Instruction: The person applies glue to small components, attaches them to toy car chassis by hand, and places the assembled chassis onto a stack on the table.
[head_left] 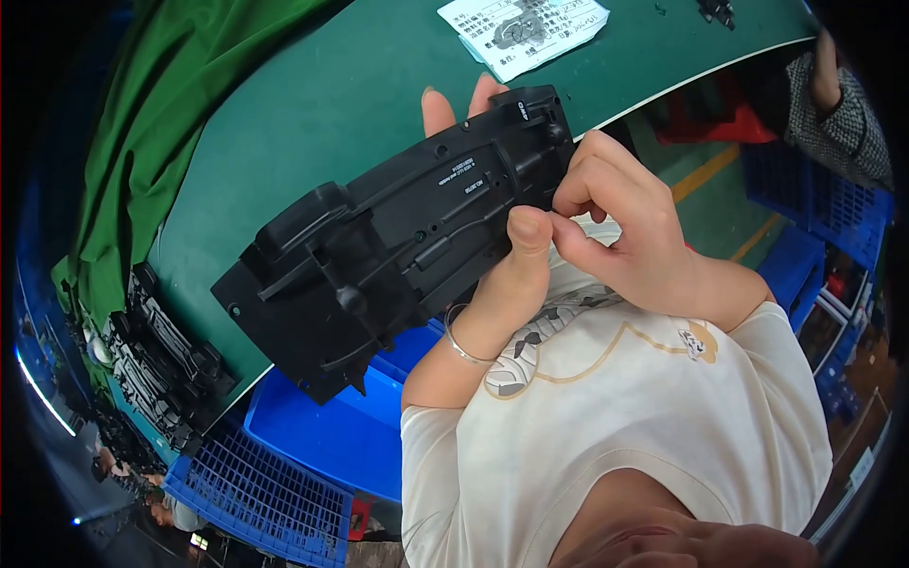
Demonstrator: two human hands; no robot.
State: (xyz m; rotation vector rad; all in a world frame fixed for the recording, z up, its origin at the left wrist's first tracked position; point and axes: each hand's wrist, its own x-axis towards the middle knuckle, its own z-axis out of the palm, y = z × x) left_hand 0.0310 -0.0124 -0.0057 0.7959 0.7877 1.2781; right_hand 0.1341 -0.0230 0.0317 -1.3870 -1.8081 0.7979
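Note:
A long black plastic chassis [431, 213] with moulded ribs, holes and small white lettering is held tilted above the green table. My left hand [519, 248], with a bracelet on its wrist, grips it: the thumb lies at the near edge and two fingertips show past the far edge. Right beside that thumb, my right hand [620, 204] is closed in a pinch at the chassis's right end. Whatever lies between those fingertips is too small or hidden to make out.
Green cloth [180, 123] drapes over the table [312, 114] at left, near a stack of black plastic parts [166, 355]. A handwritten label sheet [525, 33] lies at the back. Blue bins [322, 426] stand below the edge. Another person's checked sleeve [843, 123] shows at upper right.

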